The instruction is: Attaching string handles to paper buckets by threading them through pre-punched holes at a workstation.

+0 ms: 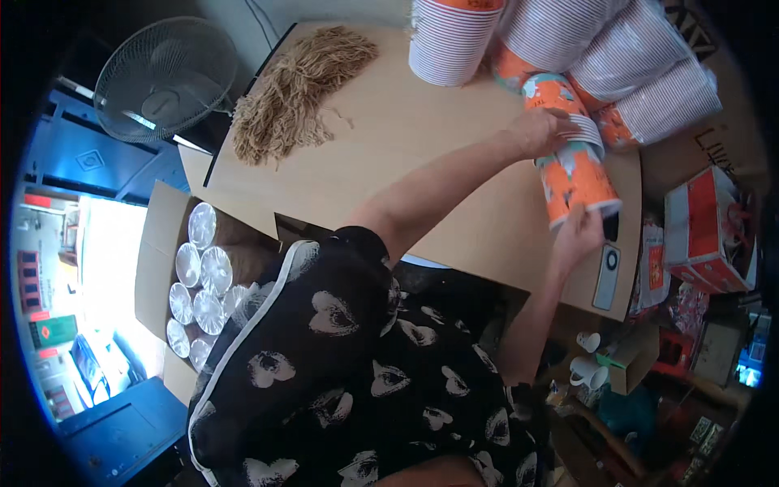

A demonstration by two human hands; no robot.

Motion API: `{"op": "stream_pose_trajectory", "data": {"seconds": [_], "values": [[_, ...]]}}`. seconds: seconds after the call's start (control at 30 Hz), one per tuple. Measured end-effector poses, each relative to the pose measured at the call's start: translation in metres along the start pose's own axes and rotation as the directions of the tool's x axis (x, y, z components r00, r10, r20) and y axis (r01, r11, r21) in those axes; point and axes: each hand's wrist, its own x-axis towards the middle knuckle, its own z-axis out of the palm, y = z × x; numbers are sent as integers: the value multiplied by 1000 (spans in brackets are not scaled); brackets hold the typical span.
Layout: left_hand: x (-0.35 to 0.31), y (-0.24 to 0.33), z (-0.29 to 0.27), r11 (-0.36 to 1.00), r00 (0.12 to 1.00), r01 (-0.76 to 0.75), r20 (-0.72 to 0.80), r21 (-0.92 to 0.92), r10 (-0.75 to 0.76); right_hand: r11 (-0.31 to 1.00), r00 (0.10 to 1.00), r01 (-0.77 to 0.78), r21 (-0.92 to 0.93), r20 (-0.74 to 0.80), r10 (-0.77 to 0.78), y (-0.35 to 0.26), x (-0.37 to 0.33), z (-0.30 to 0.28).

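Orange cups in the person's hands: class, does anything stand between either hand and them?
Nothing visible does. The left hand and right hand both touch the orange cups directly. The large cup stacks are farther up the picture, not in between.

Left hand [537,133] beyond right hand [579,237], both curled.

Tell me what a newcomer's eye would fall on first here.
Probably the bright orange cups at the right, held in the left hand and right hand. Next come the tall cup stacks at the table's far right, then the shaggy tan bundle at its far left.
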Motion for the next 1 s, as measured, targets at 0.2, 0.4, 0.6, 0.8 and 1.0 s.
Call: {"op": "stream_pose_trajectory", "data": {"seconds": [0.2,0.4,0.6,0.8,1.0], "values": [[-100,-36,-79,984,982,170,80,50,-173,991,991,102,-86,98,-94,-38,-72,-15],[-198,-111,-232,819,875,481,-104,314,-474,714,688,682,-156,469,-554,-66,-81,44],[-232,-137,-302,747,852,426,52,511,-521,664,572,740,-113,625,-531,-74,-93,102],[-225,-138,-303,778,845,262,253,572,-471,649,549,753,-106,645,-532,-69,-104,117],[-241,-147,-306,787,871,278,201,551,-448,691,602,717,-99,587,-541,-94,-112,107]]}}
